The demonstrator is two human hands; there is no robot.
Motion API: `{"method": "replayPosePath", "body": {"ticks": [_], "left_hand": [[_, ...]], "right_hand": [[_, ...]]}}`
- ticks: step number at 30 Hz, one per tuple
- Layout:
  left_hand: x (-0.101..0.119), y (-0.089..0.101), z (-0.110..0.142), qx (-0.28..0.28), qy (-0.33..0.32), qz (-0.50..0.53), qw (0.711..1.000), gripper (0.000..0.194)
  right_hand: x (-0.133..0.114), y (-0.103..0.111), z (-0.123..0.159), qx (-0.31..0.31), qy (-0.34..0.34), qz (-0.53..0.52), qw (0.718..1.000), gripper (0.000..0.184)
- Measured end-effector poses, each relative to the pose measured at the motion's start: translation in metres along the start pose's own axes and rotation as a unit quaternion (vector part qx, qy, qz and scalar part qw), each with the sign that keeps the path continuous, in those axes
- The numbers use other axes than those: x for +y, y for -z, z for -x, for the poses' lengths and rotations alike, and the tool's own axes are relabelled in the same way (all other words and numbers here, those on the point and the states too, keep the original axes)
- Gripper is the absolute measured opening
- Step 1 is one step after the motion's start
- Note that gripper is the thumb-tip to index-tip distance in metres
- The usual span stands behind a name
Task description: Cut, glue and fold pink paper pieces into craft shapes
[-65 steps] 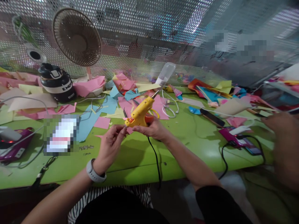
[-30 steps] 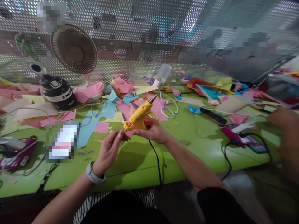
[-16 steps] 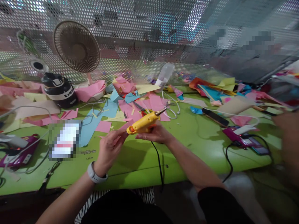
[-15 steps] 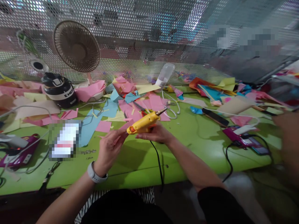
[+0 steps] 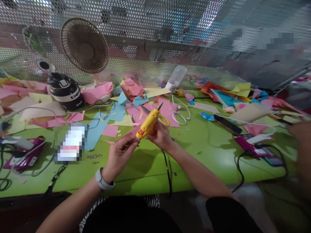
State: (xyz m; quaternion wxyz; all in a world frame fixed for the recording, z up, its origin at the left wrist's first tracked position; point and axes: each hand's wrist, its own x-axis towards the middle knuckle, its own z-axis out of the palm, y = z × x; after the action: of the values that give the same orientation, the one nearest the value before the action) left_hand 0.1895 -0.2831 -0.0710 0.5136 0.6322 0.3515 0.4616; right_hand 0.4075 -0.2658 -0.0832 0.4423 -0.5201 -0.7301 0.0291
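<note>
**Yellow gun aloft, right hand on the handle**

Starting left, we pass the lit phone (image 5: 73, 142) and reach the left hand (image 5: 122, 155), fingers curled, thumb and fingertips nearly together at the gun's back end. A pink paper strip (image 5: 131, 132) rises just behind them; whether they pinch it, we can't tell.

And here's the yellow glue gun (image 5: 148, 123), up above the green table (image 5: 194, 136), nose tilted away from us! We'd judge it light, hard-shelled plastic, fairly smooth; best gripped by the handle, well clear of the metal nozzle (image 5: 160, 106), possibly hot. Right there, the right hand (image 5: 161, 136) wraps it, closed firmly. Below hangs the black cord (image 5: 167, 168), likely to tug.
</note>
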Motion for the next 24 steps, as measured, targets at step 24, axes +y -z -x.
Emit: {"method": "replayPosePath", "body": {"ticks": [24], "left_hand": [[-0.0045,-0.0026,-0.0014,-0.047,0.086,0.076,0.992,0.026]], "right_hand": [[-0.0027,-0.0009,-0.0039,0.113,0.170,0.069,0.977,0.026]]}}
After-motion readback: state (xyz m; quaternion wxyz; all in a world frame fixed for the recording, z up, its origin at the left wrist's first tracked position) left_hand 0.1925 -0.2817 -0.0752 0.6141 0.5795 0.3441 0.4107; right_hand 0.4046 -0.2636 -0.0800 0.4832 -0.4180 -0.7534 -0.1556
